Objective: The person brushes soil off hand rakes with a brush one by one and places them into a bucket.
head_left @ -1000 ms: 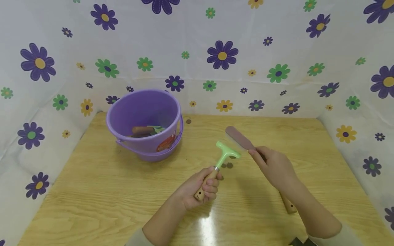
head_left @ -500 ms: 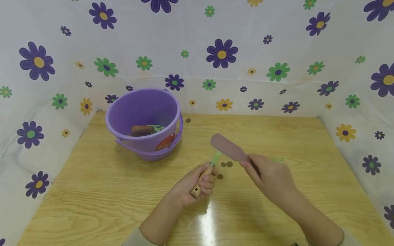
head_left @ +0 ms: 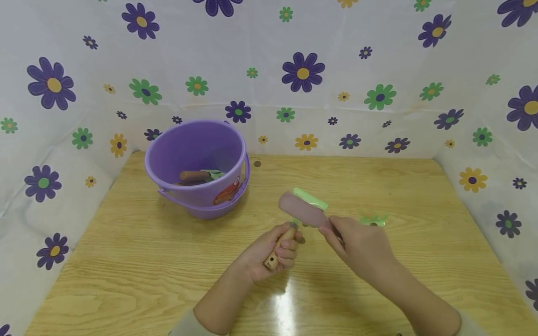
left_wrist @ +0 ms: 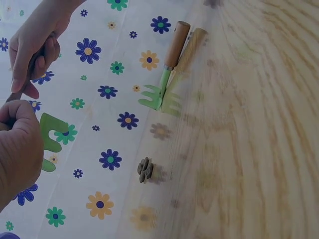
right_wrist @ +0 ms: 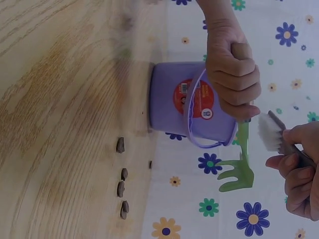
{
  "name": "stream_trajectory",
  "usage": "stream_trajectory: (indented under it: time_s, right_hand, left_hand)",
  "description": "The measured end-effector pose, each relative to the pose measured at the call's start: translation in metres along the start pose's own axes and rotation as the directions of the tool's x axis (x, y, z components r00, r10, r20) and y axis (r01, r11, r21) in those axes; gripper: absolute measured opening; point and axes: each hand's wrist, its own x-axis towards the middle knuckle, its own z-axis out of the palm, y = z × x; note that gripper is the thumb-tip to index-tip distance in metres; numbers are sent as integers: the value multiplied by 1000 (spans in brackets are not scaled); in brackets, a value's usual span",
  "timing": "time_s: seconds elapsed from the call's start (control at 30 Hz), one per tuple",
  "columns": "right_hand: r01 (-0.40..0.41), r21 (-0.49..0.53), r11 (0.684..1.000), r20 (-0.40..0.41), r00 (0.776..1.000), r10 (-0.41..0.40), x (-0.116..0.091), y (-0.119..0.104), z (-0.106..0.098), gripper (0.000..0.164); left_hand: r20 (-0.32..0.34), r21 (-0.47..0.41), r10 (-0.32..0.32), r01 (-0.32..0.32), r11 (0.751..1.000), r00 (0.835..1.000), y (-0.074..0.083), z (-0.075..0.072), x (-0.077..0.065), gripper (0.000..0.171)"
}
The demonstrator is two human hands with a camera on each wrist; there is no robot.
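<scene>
1. Green rake (head_left: 310, 199): wooden handle clamped in the left hand (head_left: 262, 255), at four o'clock from the purple bucket (head_left: 195, 198).
2. Brown brush (head_left: 303, 211): clamped in the right hand (head_left: 359, 240), head towards ten o'clock, white bristles (right_wrist: 270, 132) near item 1.
3. Second rake (head_left: 379, 222): on the table (head_left: 168, 280), at three o'clock from the brush.

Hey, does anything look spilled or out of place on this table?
Yes: small dark lumps lie scattered on the table, several below the held rake, one near the bucket. They look like stray dirt, perhaps fallen from the rake.
</scene>
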Motion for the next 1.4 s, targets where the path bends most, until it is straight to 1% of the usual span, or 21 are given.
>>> stream_trajectory:
  time_s: [0.1, 0.17, 0.3, 0.4, 0.5, 0.6, 0.67, 0.8, 0.87, 0.97, 1.07, 1.3, 1.4]
  right_hand:
    - [-7, -13, 1000, 43, 999, 8, -2, -2, 2, 56]
    - [-22, -25, 999, 90, 996, 24, -4, -2, 2, 55]
    - [-61, -38, 997, 188, 980, 67, -7, -3, 3, 38]
    - [-79, -40, 996, 222, 971, 86, -7, -3, 4, 27]
    - [-77, -57, 995, 218, 972, 87, -7, -2, 5, 24]
    - [-63, -73, 995, 200, 977, 77, -6, 0, 5, 26]
    - [-53, -82, 995, 183, 981, 67, -6, 1, 6, 34]
    - [-32, -97, 995, 130, 990, 45, -5, 3, 7, 55]
    - [-29, -102, 994, 107, 993, 40, -5, 5, 7, 61]
    - [-31, -113, 993, 84, 996, 40, -4, 6, 7, 64]
    - [-30, -140, 990, 78, 996, 41, -4, 7, 6, 66]
    - [-23, -176, 984, 51, 998, 33, -2, 12, 5, 64]
    - [-19, -185, 983, 54, 998, 30, -2, 14, 5, 65]
  left_hand:
    - [-6, 2, -3, 3, 1000, 1000, 0, 0, 1, 30]
    - [-15, -2, -7, 7, 1000, 1000, -1, 1, 1, 30]
    - [-33, -10, -11, 10, 1000, 999, -2, 1, 1, 30]
    - [-39, -9, -14, 13, 1000, 999, -2, 0, 1, 30]
    - [-40, -3, -17, 17, 1000, 999, -2, 0, 2, 30]
    - [-40, 4, -20, 20, 1000, 999, -2, 0, 2, 30]
    - [-41, 3, -24, 24, 1000, 999, -2, 0, 2, 30]
    - [-47, 4, -29, 30, 1000, 998, -2, 1, 2, 30]
    - [-51, 7, -31, 32, 999, 998, -2, 2, 2, 29]
    - [-54, 16, -32, 33, 999, 998, -2, 2, 2, 30]
    - [-59, 27, -31, 32, 999, 998, -2, 2, 1, 30]
    - [-81, 33, -38, 41, 999, 996, -3, 3, 1, 29]
    - [-83, 33, -38, 41, 999, 996, -3, 4, 1, 29]
